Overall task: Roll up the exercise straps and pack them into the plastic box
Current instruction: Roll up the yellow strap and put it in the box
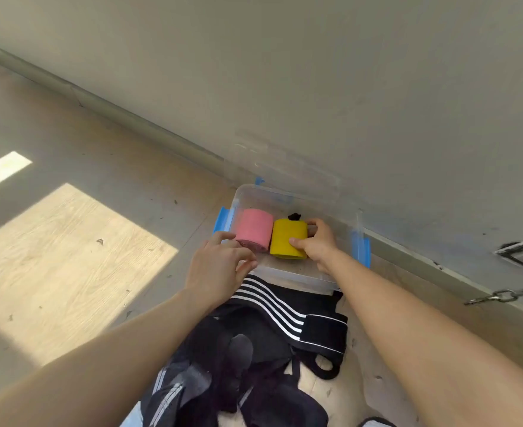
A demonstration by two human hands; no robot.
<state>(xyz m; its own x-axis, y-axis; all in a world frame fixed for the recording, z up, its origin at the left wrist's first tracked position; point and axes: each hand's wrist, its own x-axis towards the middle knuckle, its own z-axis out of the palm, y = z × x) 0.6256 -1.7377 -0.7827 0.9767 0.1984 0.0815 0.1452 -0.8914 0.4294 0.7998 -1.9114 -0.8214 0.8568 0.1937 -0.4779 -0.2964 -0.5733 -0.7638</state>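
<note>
- The yellow roll (288,238) lies on its side inside the plastic box (288,198), at the middle of the box floor and touching the pink roll (254,228), which fills the box's left end.
- The two rolls lie side by side, likely so that the right part of the box stays free for more.
- The right hand (318,241) grips the yellow roll from the box's right side, thumb on the near face and fingers curled over the far end. This looks like a hold to seat the roll and stop it unwinding.
- The left hand (217,266) reaches over the box's near left corner, its bent fingers at the near end of the pink roll. Whether it truly grips or only steadies the roll cannot be told.
- Both forearms stretch forward and converge on the box.
- A small black thing (294,216) shows just behind the yellow roll; what it is cannot be told.
- The clear lid (285,167) leans on the wall behind the box.
- In front of the box, on the floor, a black strap with white stripes (285,312) lies unrolled among other dark straps, so the task seems partway done.
</note>
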